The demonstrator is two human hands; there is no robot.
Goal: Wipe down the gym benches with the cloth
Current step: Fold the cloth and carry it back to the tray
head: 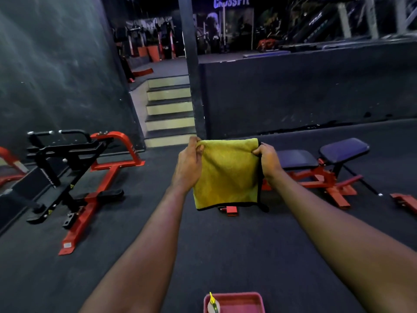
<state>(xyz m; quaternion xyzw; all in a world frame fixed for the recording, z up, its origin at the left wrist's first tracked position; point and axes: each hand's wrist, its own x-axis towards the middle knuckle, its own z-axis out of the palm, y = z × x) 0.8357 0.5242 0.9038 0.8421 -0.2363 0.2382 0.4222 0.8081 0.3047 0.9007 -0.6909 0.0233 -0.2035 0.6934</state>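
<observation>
My left hand [188, 163] pinches one top corner of the yellow cloth [226, 175] and my right hand [267, 160] pinches the other. It hangs flat between them, squared up, I judge, to give a clean face for wiping. The blue-padded bench [344, 150] stands at two o'clock, beyond my right wrist, not yet touched. A red-framed machine [74, 172] sits at nine o'clock. A pink tray [234, 295] holding a spray bottle [213, 306] lies at six.
</observation>
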